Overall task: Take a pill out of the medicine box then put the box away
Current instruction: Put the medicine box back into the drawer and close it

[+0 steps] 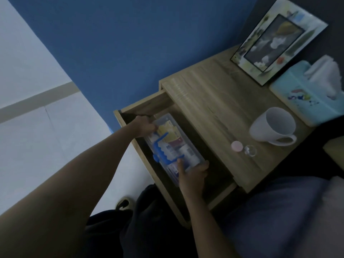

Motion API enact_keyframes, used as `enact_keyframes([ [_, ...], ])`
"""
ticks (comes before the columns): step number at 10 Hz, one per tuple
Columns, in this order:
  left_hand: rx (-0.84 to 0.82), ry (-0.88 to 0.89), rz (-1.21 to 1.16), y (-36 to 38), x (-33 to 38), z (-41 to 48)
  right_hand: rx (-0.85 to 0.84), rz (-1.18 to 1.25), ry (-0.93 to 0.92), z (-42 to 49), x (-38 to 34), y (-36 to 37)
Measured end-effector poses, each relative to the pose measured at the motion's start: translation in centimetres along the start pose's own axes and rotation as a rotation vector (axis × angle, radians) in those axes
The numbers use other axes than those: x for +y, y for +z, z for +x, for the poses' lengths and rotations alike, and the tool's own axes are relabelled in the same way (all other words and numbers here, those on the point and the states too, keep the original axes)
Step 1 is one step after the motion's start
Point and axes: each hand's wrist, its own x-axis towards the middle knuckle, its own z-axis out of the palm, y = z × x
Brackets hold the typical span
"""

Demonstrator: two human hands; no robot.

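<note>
A clear plastic medicine box (175,144) with a blue handle lies inside the open drawer (147,107) of a wooden nightstand. Packets of medicine show through its lid. My left hand (144,126) grips the box's far end. At the near end my right hand (191,175) holds the box, thumb on the lid. On the nightstand top sit a small pink cap (236,146) and a tiny clear container (250,150); whether a pill lies there I cannot tell.
A white mug (273,127) stands on the nightstand top (214,101), with a turquoise tissue box (305,95) and a framed picture (275,43) behind it. A blue wall rises on the far side. Bedding lies at the lower right, a shoe on the floor below.
</note>
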Motion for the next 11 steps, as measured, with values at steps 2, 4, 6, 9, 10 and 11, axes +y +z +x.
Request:
enact_keyframes([
  [2, -0.039, -0.036, 0.062, 0.8, -0.4, 1.8, -0.003, -0.037, 0.015, 1.3, 0.6, 1.7],
  [4, -0.043, -0.045, 0.125, 1.7, -1.2, 3.2, -0.020, -0.084, 0.013, 1.6, 0.9, 2.0],
  [6, 0.149, 0.089, 0.120, 1.6, -2.0, 2.9, 0.038, -0.290, -0.024, 0.4, -0.8, 0.6],
  [9, 0.643, -0.098, -0.392, 2.6, -6.5, -0.2, 0.153, -0.438, -0.642, 4.1, -5.9, -2.2],
  [10, 0.484, -0.145, -0.504, 2.7, -6.1, -0.3, 0.039, -0.502, -0.662, 7.3, -6.6, -3.3],
  [11, 0.411, -0.189, -0.741, 2.6, -5.5, 0.2, -0.153, -0.611, -0.663, 10.6, -5.5, -4.1],
])
